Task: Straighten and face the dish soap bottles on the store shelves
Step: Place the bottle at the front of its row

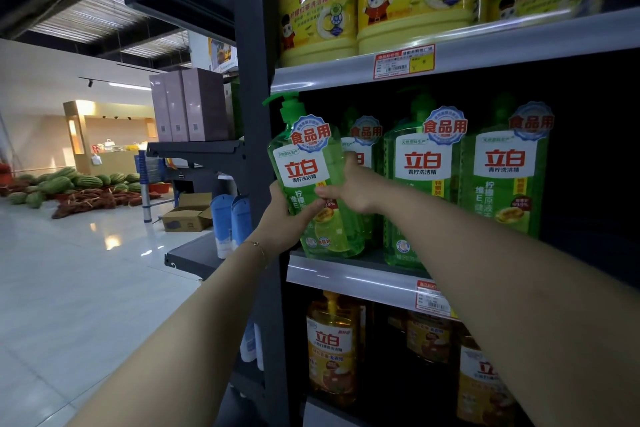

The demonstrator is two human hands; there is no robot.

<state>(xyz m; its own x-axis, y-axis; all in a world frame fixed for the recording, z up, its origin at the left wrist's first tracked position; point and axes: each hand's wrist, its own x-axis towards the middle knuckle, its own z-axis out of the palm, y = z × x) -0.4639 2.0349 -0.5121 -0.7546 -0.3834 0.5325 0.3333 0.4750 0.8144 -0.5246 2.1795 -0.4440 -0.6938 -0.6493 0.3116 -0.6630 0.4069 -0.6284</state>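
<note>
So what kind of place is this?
Most likely a supermarket or grocery shop: shelves lined with dish soap bottles, price tags on their edges, and a pile of watermelons on the floor.

One wide-angle head-worn view, forward and close on the shelf unit (254, 121), open shop floor (79, 281) at left.

dark gap above green bottles (426, 191), below upper shelf (485, 45).

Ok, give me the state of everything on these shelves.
Leftmost green bottle: tilted, label forward, held by both hands.
Left hand: grips its lower left side.
Right hand: grips its right side.
Other green bottles: upright, labels forward.
Yellow jugs: upright, labels forward.
Orange bottles: upright.
</note>
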